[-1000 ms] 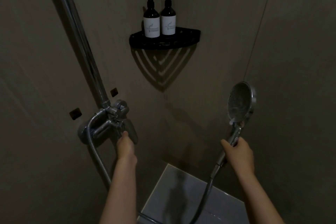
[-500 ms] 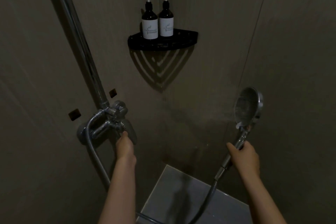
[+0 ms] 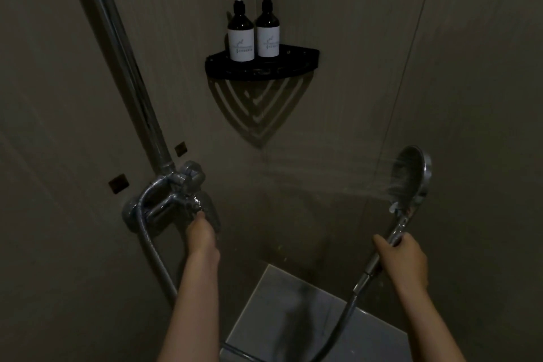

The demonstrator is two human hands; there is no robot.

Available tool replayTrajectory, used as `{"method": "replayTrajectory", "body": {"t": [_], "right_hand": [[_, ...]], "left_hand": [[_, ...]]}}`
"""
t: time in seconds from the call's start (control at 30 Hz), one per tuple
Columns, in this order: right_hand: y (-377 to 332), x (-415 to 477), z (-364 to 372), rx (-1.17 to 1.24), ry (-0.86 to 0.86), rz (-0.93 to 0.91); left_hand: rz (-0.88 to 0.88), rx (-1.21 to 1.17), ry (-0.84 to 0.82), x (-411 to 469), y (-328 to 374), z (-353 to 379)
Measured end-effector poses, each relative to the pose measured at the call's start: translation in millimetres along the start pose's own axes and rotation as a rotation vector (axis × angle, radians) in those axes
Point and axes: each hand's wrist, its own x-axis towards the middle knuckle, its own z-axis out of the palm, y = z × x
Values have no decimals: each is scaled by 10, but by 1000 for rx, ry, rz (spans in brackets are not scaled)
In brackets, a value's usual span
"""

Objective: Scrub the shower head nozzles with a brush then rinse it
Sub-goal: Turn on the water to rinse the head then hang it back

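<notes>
The chrome shower head stands upright at the right, its round nozzle face turned left. Fine jets of water spray from it toward the corner wall. My right hand grips its handle just above the hose joint. My left hand holds the lever of the chrome mixer tap on the left wall. A metal hose runs down from the handle and out of sight at the bottom. No brush is in view.
A chrome riser pipe climbs from the tap up the left wall. A black corner shelf carries two dark pump bottles. A pale grey floor tile lies below between my arms. The light is dim.
The shower head has moved right and down a little, with its face turned more to the left. Water now sprays from it; a second ago it was dry.
</notes>
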Motion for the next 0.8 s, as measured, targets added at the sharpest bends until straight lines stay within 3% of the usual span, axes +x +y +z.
{"method": "replayTrajectory", "body": {"t": [0.8], "right_hand": [[-7,-21,214,55,19,-122]], "left_hand": [[14,-43,57,83,-176,21]]}}
